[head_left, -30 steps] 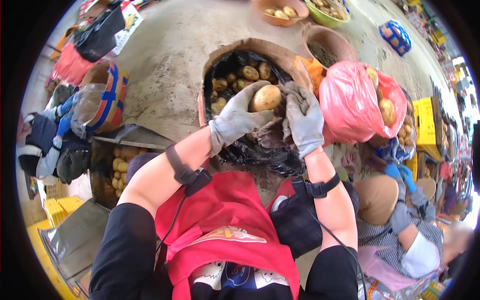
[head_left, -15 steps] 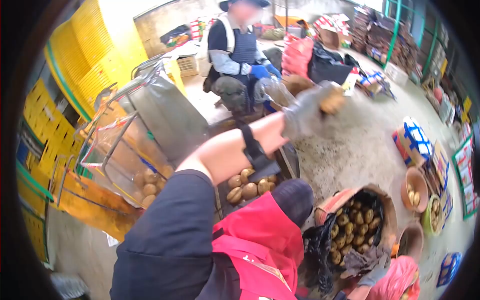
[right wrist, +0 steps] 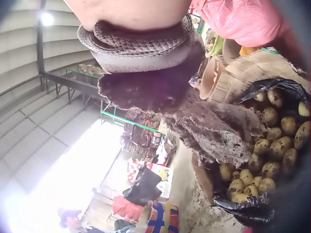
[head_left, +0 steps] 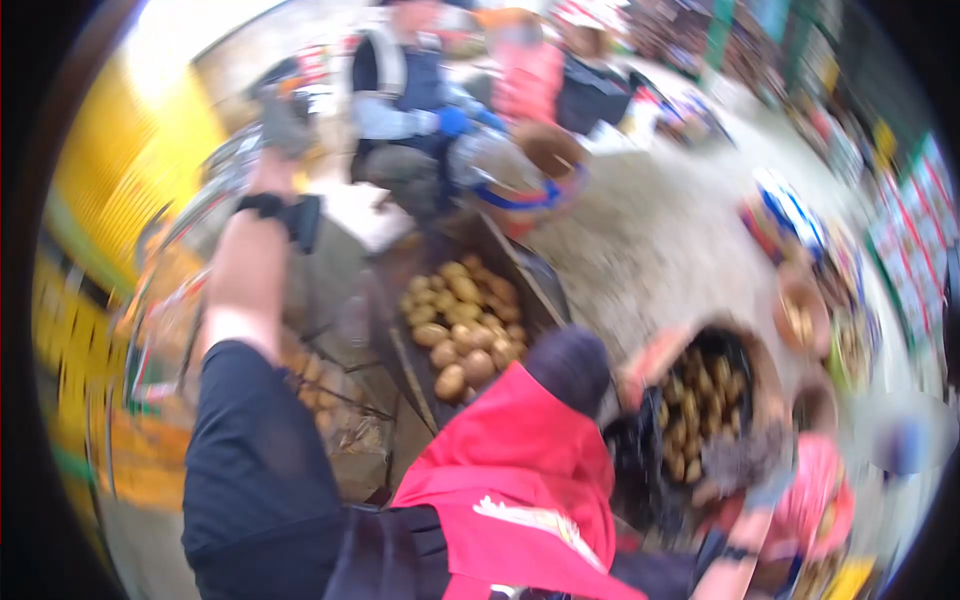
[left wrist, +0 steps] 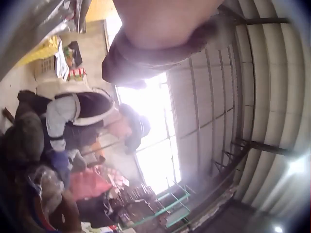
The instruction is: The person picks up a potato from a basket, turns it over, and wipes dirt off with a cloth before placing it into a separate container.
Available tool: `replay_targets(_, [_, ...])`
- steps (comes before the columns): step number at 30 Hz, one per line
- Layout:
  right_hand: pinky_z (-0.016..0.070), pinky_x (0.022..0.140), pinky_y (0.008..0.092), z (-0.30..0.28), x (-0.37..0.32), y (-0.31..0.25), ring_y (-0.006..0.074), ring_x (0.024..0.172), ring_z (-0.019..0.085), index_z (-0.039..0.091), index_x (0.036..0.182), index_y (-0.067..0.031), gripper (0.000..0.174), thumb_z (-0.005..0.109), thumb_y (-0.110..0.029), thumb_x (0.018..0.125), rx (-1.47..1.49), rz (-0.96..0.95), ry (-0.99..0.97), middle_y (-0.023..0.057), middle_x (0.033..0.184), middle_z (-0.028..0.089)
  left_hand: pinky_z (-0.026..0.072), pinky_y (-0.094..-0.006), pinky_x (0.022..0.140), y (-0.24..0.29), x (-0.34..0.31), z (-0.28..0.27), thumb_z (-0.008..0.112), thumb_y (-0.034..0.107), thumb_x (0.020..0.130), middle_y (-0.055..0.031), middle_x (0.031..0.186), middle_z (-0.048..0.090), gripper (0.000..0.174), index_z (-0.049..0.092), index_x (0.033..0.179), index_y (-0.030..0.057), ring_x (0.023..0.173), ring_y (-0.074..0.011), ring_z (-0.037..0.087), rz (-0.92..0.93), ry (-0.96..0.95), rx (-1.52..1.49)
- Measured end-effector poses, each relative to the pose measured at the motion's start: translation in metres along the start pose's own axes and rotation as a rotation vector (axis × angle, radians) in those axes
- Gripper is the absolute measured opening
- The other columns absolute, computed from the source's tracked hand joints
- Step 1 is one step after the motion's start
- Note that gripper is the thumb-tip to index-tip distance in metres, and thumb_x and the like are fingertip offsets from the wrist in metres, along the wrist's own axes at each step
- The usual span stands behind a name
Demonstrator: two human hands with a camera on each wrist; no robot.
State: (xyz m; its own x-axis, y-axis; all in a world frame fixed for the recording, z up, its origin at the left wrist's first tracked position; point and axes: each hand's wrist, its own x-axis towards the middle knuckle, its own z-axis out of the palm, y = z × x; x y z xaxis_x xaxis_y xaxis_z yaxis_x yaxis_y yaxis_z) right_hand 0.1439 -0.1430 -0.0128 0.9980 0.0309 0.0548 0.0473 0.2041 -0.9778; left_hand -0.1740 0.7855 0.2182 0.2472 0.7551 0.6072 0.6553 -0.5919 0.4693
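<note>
My gloved left hand (head_left: pixel 284 126) is raised far out at the upper left in the head view, blurred; whether its fingers hold anything cannot be told. Only its glove cuff (left wrist: pixel 146 60) shows clearly in the left wrist view. Low on the right, my gloved right hand (head_left: pixel 770 490) grips a dirty grey-brown cloth (head_left: pixel 742 458) beside a box of potatoes (head_left: pixel 700 405) lined with black plastic. In the right wrist view the cloth (right wrist: pixel 214 130) hangs from the dark glove (right wrist: pixel 150 90), next to soiled potatoes (right wrist: pixel 279 148).
A dark crate of potatoes (head_left: pixel 465 325) stands left of my knee. Beyond it sits a person in blue gloves (head_left: pixel 453 122) by an open box (head_left: pixel 520 200). Wire-framed carts (head_left: pixel 165 330) and yellow crates (head_left: pixel 75 320) are at left; a pink bag (head_left: pixel 820 500) is at right.
The view has turned left. My left hand, earlier holding a potato beside my right hand, has swung away leftward and up. My right hand stays by the lined box with the cloth.
</note>
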Motion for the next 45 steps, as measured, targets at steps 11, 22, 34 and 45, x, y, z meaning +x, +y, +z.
replay_targets(11, [0.0448,0.050,0.0220,-0.020,-0.016,-0.040,0.0060,0.057,0.056,0.073,0.108,-0.0037,0.013,0.066,-0.013,0.101,0.164,-0.066,0.430,-0.0030,0.077,0.067,0.0397,-0.0381,0.113,0.408,-0.188,0.201,0.053,0.019,0.105,-0.0093,0.147,0.055,0.039,0.052,0.142,0.0087,0.131,-0.0237,0.056,1.424,-0.447,-0.257])
replay_targets(22, [0.0568,0.092,0.0269,-0.064,-0.022,-0.016,0.0147,0.104,0.070,0.058,0.131,0.0078,0.032,0.060,-0.008,0.103,-0.190,0.185,0.344,0.0116,0.121,0.071,0.0531,-0.0332,0.091,0.582,-0.623,0.426,0.074,0.038,0.091,-0.0099,0.115,0.070,0.058,0.061,0.134,0.0007,0.105,-0.0204,0.066,0.530,-1.644,-0.616])
replay_targets(34, [0.0513,0.103,0.0264,-0.085,0.016,-0.004,0.0161,0.122,0.065,0.056,0.136,0.0078,0.041,0.063,-0.013,0.102,-0.047,0.412,0.353,0.0115,0.130,0.069,0.0410,-0.0557,0.112,0.642,-0.709,0.479,0.075,0.034,0.083,-0.0235,0.156,0.040,0.073,0.048,0.150,0.0194,0.145,-0.0400,0.040,1.217,-1.292,0.135])
replay_targets(45, [0.0531,0.099,0.0293,-0.076,0.019,0.023,0.0171,0.115,0.069,0.057,0.137,0.0025,0.047,0.068,-0.020,0.098,-0.377,0.285,0.290,0.0135,0.123,0.072,0.0569,-0.0416,0.092,0.626,-0.678,0.463,0.087,0.033,0.076,-0.0157,0.128,0.059,0.077,0.046,0.138,0.0120,0.112,-0.0307,0.065,0.822,-1.760,-0.119])
